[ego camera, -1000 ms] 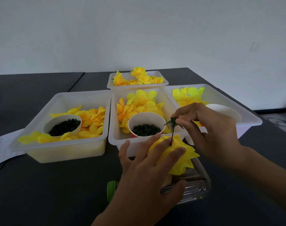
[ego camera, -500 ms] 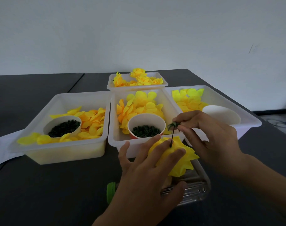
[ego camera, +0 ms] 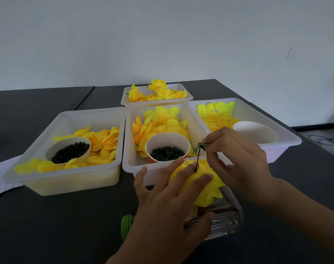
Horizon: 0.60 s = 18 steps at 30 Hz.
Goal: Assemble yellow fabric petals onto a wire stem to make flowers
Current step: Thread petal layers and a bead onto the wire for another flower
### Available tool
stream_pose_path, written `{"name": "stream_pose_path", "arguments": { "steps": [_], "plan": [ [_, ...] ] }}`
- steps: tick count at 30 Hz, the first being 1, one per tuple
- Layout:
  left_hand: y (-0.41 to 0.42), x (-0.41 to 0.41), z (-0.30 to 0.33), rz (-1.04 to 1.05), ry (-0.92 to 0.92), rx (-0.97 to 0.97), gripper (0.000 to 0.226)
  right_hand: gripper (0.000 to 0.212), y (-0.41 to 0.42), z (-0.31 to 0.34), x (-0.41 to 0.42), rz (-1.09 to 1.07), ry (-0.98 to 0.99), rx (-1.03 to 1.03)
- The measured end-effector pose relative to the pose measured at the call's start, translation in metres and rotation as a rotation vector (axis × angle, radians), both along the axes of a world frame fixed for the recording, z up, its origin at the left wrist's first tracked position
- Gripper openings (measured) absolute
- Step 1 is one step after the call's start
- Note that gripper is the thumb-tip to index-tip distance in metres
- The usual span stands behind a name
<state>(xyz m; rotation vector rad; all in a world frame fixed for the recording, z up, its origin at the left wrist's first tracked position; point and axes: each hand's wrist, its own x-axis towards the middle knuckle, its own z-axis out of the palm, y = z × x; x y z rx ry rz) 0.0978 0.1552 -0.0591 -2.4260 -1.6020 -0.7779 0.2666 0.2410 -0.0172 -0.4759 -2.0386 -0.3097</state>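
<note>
Clear bottle (ego camera: pixel 223 221) mostly hidden under left hand (ego camera: pixel 162 212), wire stem's (ego camera: pixel 198 159) lower end buried in petals (ego camera: pixel 204 185)

No writing, label, brand or number can be read anywhere. Nothing legible stands near either hand's hold.

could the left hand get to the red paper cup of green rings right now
Probably yes: the red paper cup of dark green rings sits open-topped just beyond the left hand, nothing between. But that hand presses the yellow fabric flower, so it must let go first.
</note>
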Motion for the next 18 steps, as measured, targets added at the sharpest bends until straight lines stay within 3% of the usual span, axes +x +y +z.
{"name": "stream_pose_path", "arguments": {
  "steps": [10, 18],
  "plan": [
    [0.000, 0.000, 0.001, 0.007, 0.008, -0.011, 0.055, 0.039, -0.001, -0.005, -0.011, -0.028, 0.143, -0.067],
    [-0.001, 0.000, 0.000, 0.006, 0.008, -0.014, 0.055, 0.018, -0.001, -0.011, -0.005, -0.036, 0.099, -0.011]
  ]
}}
